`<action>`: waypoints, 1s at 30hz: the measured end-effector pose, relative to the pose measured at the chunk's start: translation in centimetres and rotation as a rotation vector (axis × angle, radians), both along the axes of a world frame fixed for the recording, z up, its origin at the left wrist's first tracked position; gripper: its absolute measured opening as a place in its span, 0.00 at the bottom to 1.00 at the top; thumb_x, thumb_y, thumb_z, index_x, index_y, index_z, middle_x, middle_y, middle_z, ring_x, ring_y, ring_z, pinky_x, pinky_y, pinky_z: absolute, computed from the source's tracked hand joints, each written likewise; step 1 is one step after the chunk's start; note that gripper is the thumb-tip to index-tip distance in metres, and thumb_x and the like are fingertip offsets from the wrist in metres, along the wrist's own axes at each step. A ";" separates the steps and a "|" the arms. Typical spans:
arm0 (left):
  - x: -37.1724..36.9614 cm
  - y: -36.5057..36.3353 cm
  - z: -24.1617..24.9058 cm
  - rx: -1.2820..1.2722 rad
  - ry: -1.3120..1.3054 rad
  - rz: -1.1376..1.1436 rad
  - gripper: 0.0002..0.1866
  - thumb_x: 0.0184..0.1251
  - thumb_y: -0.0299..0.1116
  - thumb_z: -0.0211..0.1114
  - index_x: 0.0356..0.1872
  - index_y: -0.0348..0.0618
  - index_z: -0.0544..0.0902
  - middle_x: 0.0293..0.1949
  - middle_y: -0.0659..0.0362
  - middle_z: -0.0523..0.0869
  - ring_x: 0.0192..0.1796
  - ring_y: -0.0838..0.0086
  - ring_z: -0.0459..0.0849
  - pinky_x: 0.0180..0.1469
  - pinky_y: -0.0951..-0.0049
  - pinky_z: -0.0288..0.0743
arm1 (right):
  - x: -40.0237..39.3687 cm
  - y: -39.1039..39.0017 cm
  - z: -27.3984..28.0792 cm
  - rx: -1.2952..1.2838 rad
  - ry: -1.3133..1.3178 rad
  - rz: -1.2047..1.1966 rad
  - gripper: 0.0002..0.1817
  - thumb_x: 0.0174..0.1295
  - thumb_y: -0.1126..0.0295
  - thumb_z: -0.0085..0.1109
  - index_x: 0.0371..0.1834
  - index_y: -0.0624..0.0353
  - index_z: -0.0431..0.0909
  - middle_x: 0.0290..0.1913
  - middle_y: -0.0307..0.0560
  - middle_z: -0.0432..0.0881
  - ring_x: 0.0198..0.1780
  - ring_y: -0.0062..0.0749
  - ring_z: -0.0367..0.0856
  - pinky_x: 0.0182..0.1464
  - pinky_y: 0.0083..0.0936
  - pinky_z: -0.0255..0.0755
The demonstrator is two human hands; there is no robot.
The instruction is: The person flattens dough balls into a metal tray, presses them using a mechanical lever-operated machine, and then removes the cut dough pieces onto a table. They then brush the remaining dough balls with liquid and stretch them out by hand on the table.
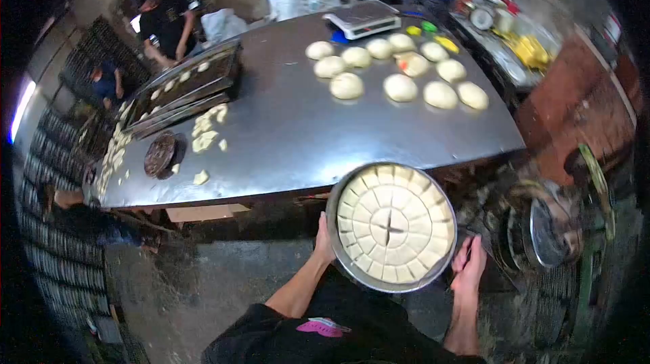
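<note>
A round metal pan [342, 262] is held up in front of my body, beside the near edge of the table. In it lies a flat disc of pale dough [389, 225], cut into rings of small wedges, with a dark cross-shaped gap at its centre. My left hand [324, 241] grips the pan's left side, its fingers mostly hidden behind the wall. At the lower right rim is my right hand [468, 261], fingers curled against the pan's edge.
Rounded dough balls [399, 88] sit on the metal table [284, 127] near a scale [363, 18]. Dark trays [183, 90], small dough pieces [204, 135] and a brown round object [160, 155] are at left. Several people work around. Round metal equipment [545, 232] stands at right.
</note>
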State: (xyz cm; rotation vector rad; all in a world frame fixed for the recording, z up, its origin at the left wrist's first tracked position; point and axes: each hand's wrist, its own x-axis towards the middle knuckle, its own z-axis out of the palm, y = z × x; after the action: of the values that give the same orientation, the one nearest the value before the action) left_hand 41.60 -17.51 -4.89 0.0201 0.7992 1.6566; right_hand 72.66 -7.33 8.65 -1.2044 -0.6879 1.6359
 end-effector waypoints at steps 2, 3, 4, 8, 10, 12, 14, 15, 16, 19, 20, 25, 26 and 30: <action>-5.4 -0.1 1.5 0.029 0.168 0.172 0.38 0.76 0.62 0.33 0.73 0.42 0.59 0.71 0.52 0.66 0.69 0.57 0.68 0.71 0.56 0.61 | -7.8 2.8 5.0 0.193 -0.052 0.183 0.18 0.72 0.55 0.49 0.27 0.53 0.70 0.16 0.28 0.60 0.14 0.13 0.55 0.15 0.14 0.48; -7.9 0.6 2.5 -0.018 0.363 0.253 0.37 0.77 0.60 0.32 0.73 0.40 0.59 0.71 0.50 0.64 0.70 0.55 0.67 0.71 0.54 0.61 | -11.4 4.6 7.7 0.318 -0.070 0.281 0.17 0.71 0.57 0.51 0.26 0.53 0.69 0.16 0.28 0.60 0.15 0.12 0.56 0.15 0.14 0.49; -11.7 0.5 2.7 -0.237 0.360 0.240 0.35 0.78 0.57 0.33 0.71 0.36 0.61 0.69 0.50 0.68 0.66 0.59 0.71 0.67 0.59 0.66 | -15.7 5.7 9.6 0.375 -0.077 0.355 0.16 0.70 0.59 0.54 0.25 0.55 0.71 0.17 0.28 0.63 0.15 0.13 0.58 0.16 0.15 0.51; -22.3 -1.1 6.6 -0.255 0.593 0.445 0.23 0.70 0.27 0.57 0.64 0.30 0.67 0.39 0.55 0.83 0.35 0.80 0.79 0.37 0.83 0.73 | -34.6 9.3 12.5 0.950 -0.322 0.544 0.12 0.63 0.63 0.63 0.30 0.61 0.80 0.20 0.39 0.74 0.20 0.20 0.73 0.21 0.23 0.64; -26.7 -3.4 5.6 -0.258 0.645 0.414 0.19 0.73 0.30 0.55 0.60 0.29 0.71 0.42 0.52 0.84 0.40 0.75 0.82 0.43 0.79 0.77 | -43.3 10.7 10.9 1.297 -0.450 0.610 0.11 0.59 0.61 0.67 0.33 0.58 0.82 0.22 0.44 0.78 0.23 0.29 0.80 0.26 0.28 0.70; -28.8 -5.9 6.2 -0.322 0.710 0.426 0.17 0.74 0.31 0.53 0.57 0.28 0.74 0.44 0.51 0.84 0.43 0.72 0.84 0.48 0.76 0.79 | -50.6 12.2 7.5 1.559 -0.543 0.704 0.15 0.57 0.55 0.67 0.32 0.55 0.83 0.26 0.46 0.81 0.27 0.39 0.83 0.29 0.32 0.74; -30.4 -9.0 4.7 -0.348 0.770 0.451 0.17 0.75 0.33 0.53 0.55 0.28 0.75 0.44 0.50 0.84 0.44 0.72 0.84 0.50 0.75 0.79 | -56.5 13.5 3.4 1.713 -0.628 0.808 0.18 0.57 0.49 0.64 0.31 0.54 0.82 0.29 0.46 0.84 0.30 0.45 0.83 0.31 0.35 0.76; -30.8 -10.3 3.8 -0.352 0.798 0.473 0.18 0.75 0.34 0.54 0.55 0.28 0.76 0.44 0.50 0.84 0.44 0.73 0.83 0.49 0.76 0.78 | -58.8 14.1 1.7 1.710 -0.687 0.892 0.20 0.58 0.47 0.62 0.31 0.54 0.82 0.30 0.46 0.84 0.32 0.45 0.84 0.33 0.38 0.77; -30.7 -11.4 4.4 -0.380 0.817 0.489 0.18 0.75 0.35 0.54 0.54 0.28 0.76 0.44 0.51 0.84 0.44 0.73 0.83 0.49 0.76 0.78 | -60.5 14.2 0.7 1.641 -0.777 0.984 0.21 0.59 0.45 0.59 0.31 0.53 0.82 0.31 0.47 0.84 0.36 0.47 0.84 0.38 0.41 0.76; -30.0 -15.1 3.2 -0.505 0.756 0.555 0.18 0.74 0.36 0.55 0.53 0.29 0.77 0.43 0.53 0.85 0.42 0.74 0.83 0.47 0.76 0.77 | -65.2 15.6 -3.9 1.582 -0.843 1.117 0.20 0.59 0.47 0.59 0.33 0.53 0.82 0.34 0.48 0.85 0.41 0.48 0.84 0.41 0.44 0.76; -29.4 -15.7 3.2 -0.558 0.777 0.558 0.18 0.74 0.36 0.55 0.53 0.29 0.78 0.42 0.54 0.85 0.42 0.73 0.83 0.47 0.75 0.77 | -66.2 15.8 -5.6 1.553 -0.808 1.092 0.19 0.59 0.49 0.58 0.33 0.54 0.82 0.35 0.49 0.84 0.42 0.48 0.83 0.42 0.45 0.76; -27.7 -14.0 2.2 -0.627 0.677 0.579 0.17 0.75 0.36 0.54 0.52 0.30 0.78 0.40 0.54 0.85 0.41 0.72 0.83 0.46 0.73 0.77 | -69.6 14.9 -11.8 1.445 -0.981 1.132 0.11 0.57 0.60 0.58 0.34 0.54 0.83 0.37 0.47 0.82 0.44 0.47 0.81 0.44 0.44 0.76; -27.6 -12.7 2.5 -0.572 0.698 0.575 0.16 0.74 0.33 0.53 0.52 0.29 0.77 0.40 0.53 0.85 0.42 0.71 0.83 0.46 0.73 0.77 | -69.0 14.4 -12.1 1.411 -0.886 1.067 0.10 0.56 0.63 0.57 0.35 0.55 0.82 0.40 0.50 0.81 0.45 0.48 0.80 0.45 0.43 0.75; -27.9 -5.8 5.2 -0.509 0.839 0.401 0.15 0.75 0.30 0.52 0.52 0.28 0.76 0.41 0.51 0.85 0.43 0.70 0.83 0.51 0.70 0.77 | -61.5 14.6 -8.4 1.393 -0.497 0.787 0.12 0.57 0.67 0.58 0.43 0.59 0.80 0.47 0.52 0.78 0.52 0.48 0.75 0.54 0.41 0.69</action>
State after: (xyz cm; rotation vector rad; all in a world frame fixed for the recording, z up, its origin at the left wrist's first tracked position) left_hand 13.66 -23.28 0.29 0.2203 1.9502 1.7614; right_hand 11.20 7.31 0.21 -0.2203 -2.3035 0.8700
